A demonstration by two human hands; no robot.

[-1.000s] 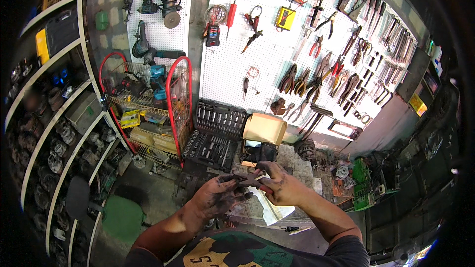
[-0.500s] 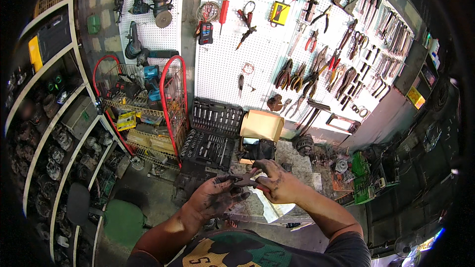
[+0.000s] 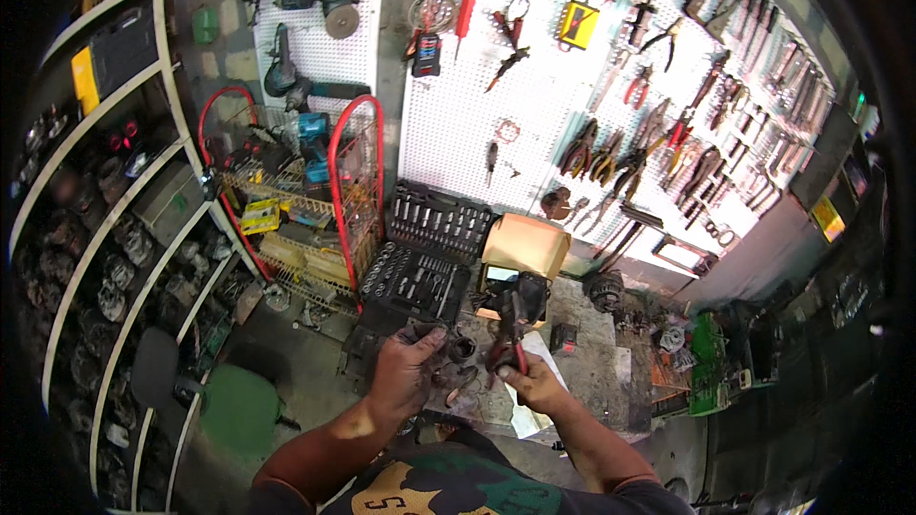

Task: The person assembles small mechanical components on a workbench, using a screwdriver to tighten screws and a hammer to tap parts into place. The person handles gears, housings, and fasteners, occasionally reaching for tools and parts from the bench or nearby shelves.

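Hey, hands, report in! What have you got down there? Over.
Left hand gripping a small dark metal part. Right hand holding red-handled pliers, tips up. Cluttered workbench underneath, nothing blocking. Over.

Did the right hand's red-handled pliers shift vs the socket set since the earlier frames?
Yes. The red-handled pliers in the right hand were lying level toward the left hand; now they stand upright, right of the open socket set.
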